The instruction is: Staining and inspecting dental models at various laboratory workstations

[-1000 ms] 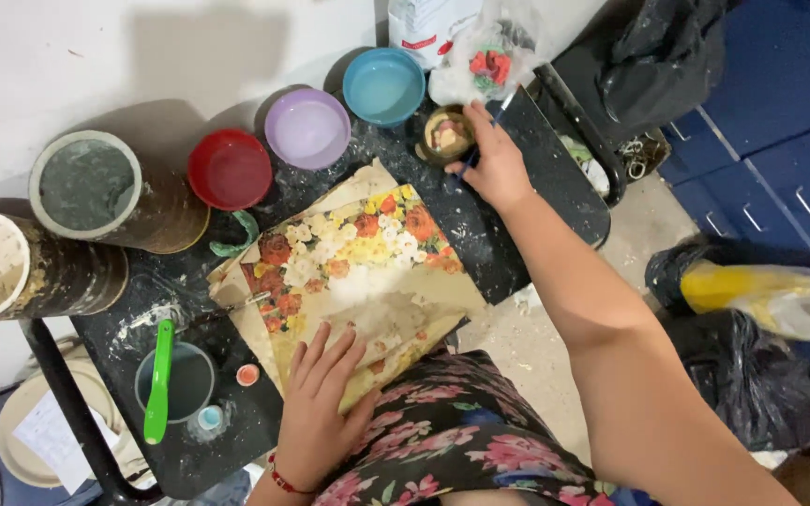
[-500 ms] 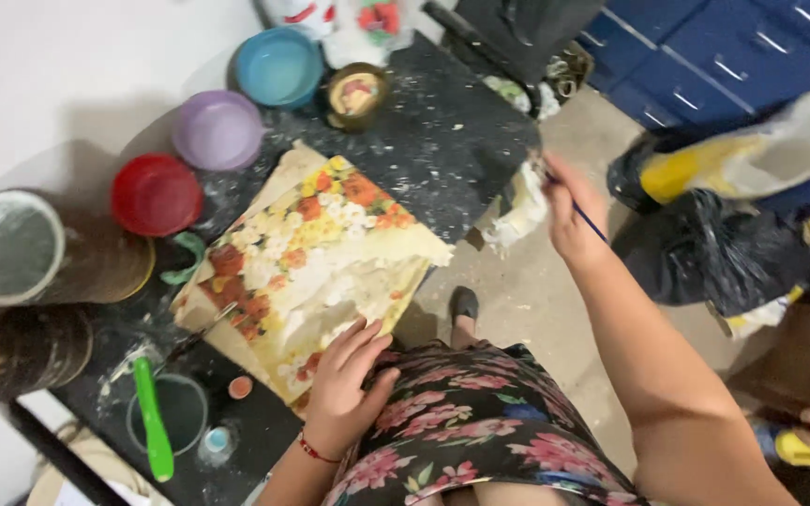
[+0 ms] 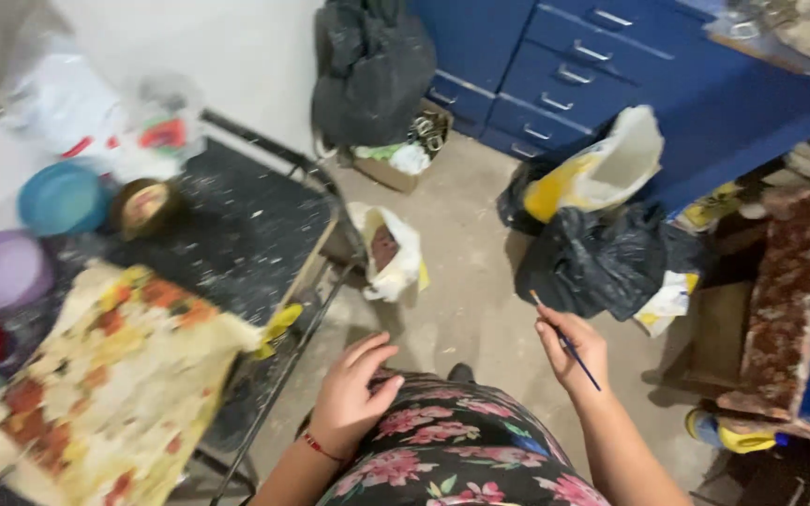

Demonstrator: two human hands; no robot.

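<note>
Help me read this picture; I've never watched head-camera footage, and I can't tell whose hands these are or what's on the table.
The camera sits on the person's head and looks down, so both hands are their own. The right hand holds a thin paintbrush in a finger grip, out over the concrete floor. The left hand is empty and rests on the lap, on a flowered garment. At left stands a dark, paint-speckled table with a floral painted panel, blue and purple bowls, and a small round pot. Behind are bags and blue drawers.

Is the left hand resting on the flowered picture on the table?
No, the left hand rests on the lap, apart from the flowered picture, while the right hand holds a thin paintbrush.
</note>
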